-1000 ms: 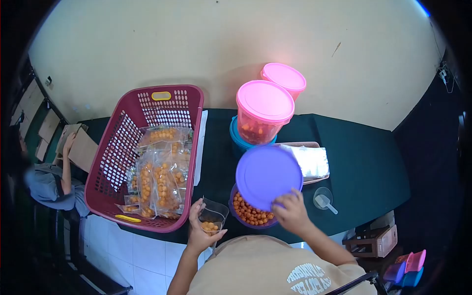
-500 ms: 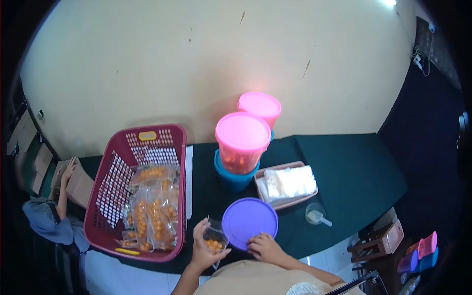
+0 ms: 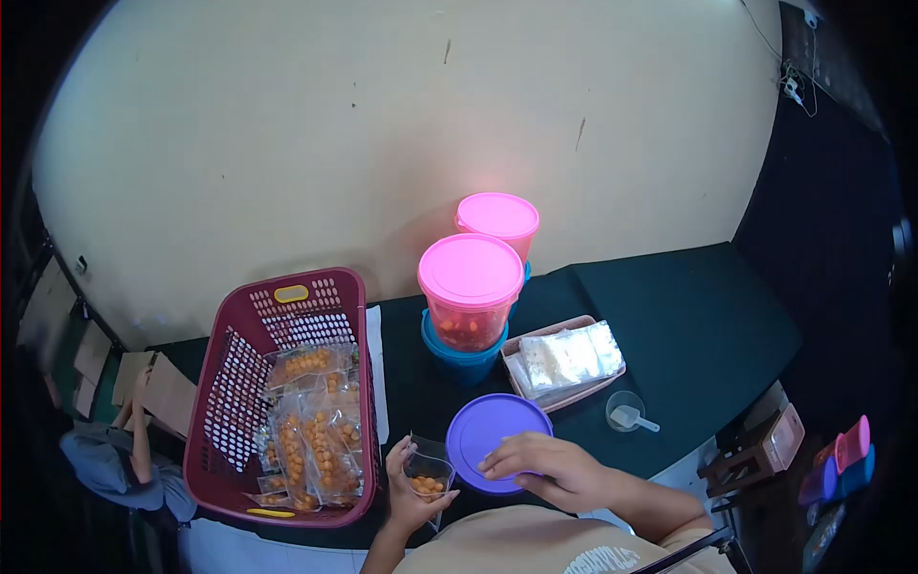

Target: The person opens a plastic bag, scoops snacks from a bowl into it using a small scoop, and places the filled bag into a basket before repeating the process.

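Note:
My left hand [image 3: 411,497] is closed around a clear plastic bag [image 3: 427,462], its mouth upward and spread apart. Orange round snacks [image 3: 426,485] lie in the bottom of the bag. Over the purple lid [image 3: 492,418] stretches my right hand [image 3: 550,467], palm down and fingers extended to the left, holding nothing visible. The lid lies flat just right of the bag, and my fingers cover its lower part.
To the left, a maroon basket [image 3: 196,430] holds several filled snack bags [image 3: 320,445]. Pink-lidded tubs [image 3: 469,277] stand by the wall. A tray [image 3: 574,402] of clear bags [image 3: 564,354] and a cup with a scoop [image 3: 626,416] sit right. Another person [image 3: 115,469] handles cardboard [image 3: 172,392].
My right hand has risen from the lid's lower edge and reaches further across it, fingers straighter. My left hand keeps the bag. The whole view has shifted slightly.

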The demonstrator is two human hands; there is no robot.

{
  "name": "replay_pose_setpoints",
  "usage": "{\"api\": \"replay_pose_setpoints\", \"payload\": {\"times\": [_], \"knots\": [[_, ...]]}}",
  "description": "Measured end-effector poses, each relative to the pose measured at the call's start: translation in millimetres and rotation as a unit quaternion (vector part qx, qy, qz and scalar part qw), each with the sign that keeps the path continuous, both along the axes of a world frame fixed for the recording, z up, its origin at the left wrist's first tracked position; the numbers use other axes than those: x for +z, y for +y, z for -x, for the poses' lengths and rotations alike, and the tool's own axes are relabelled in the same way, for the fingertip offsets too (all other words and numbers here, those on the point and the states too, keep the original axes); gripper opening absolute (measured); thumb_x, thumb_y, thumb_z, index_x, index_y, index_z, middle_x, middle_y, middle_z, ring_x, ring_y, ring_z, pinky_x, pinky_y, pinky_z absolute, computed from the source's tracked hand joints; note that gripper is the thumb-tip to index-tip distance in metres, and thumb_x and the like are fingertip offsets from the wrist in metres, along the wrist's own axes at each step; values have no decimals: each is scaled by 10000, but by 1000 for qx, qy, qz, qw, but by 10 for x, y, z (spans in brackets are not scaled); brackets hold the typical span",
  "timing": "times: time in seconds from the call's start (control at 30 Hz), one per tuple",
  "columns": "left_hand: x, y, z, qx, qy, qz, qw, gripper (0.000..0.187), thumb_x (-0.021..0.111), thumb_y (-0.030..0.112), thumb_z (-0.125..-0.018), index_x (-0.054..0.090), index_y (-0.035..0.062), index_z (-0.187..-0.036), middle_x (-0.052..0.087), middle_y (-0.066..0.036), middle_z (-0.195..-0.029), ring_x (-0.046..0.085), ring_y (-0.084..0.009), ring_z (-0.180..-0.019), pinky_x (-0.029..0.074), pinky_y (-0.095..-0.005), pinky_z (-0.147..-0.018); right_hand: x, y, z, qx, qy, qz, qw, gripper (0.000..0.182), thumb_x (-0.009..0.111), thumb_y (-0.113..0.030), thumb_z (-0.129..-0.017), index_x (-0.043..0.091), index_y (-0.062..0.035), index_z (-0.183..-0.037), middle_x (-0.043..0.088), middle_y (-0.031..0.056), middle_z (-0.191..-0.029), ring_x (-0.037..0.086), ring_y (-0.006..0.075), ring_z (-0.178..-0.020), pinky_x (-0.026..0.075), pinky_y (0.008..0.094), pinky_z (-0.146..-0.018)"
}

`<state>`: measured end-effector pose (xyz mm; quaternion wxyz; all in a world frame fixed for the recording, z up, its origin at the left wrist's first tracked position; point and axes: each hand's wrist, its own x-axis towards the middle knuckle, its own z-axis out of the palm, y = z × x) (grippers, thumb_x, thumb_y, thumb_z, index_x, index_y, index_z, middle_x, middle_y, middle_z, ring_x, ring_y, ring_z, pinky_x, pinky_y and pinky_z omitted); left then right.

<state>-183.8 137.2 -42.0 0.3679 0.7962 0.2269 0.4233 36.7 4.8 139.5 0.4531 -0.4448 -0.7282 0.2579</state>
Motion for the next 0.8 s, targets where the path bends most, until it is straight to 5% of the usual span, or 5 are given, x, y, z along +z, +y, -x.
{"api": "replay_pose_setpoints", "payload": {"times": [0.17, 0.23, 0.43, 0.53, 0.8], "knots": [[-76, 58, 30, 3, -21, -36, 999, 1075, 900, 232, -581, 211, 112, -1398, 282, -224, -1432, 402, -379, -1273, 369, -471, -1051, 906, 75, 337, -56, -130, -359, 922, 373, 599, -90, -793, 588, -54, -1165, 584, 117, -1198, 567, 269, -1071, 455, 415, -897], [14, 20, 37, 1, -3, -17, 1000, 1079, 898, 234, -582, 208, 112, -1401, 284, -221, -1433, 403, -377, -1272, 359, -473, -1057, 789, 359, 618, -135, -40, -555, 820, 355, 746, -227, -705, 707, -195, -1057, 698, 32, -979, 610, 194, -937, 377, 548, -980], [-109, -2, 29, -3, 9, -9, 1000, 1088, 899, 242, -577, 207, 112, -1406, 282, -228, -1436, 410, -374, -1267, 360, -479, -1049, 742, 312, 517, -124, -96, -503, 850, 207, 654, -102, -777, 680, -115, -982, 642, 51, -922, 589, 209, -832, 432, 437, -833], [-86, 18, 16, 5, -9, -50, 999, 1112, 899, 280, -585, 195, 109, -1428, 281, -230, -1445, 419, -378, -1270, 367, -492, -1047, 848, 99, 543, 94, -4, -152, 984, 334, 544, 2, -735, 585, -37, -1064, 577, 110, -1024, 565, 261, -907, 438, 346, -755], [172, -63, 123, -13, 63, -19, 998, 1130, 881, 249, -577, 168, 54, -1432, 258, -241, -1465, 398, -389, -1299, 327, -518, -1076, 992, 263, 909, 49, -86, 1, 995, 384, 603, -94, -735, 557, -54, -1114, 542, 116, -1144, 549, 270, -1011, 453, 401, -840]]}}
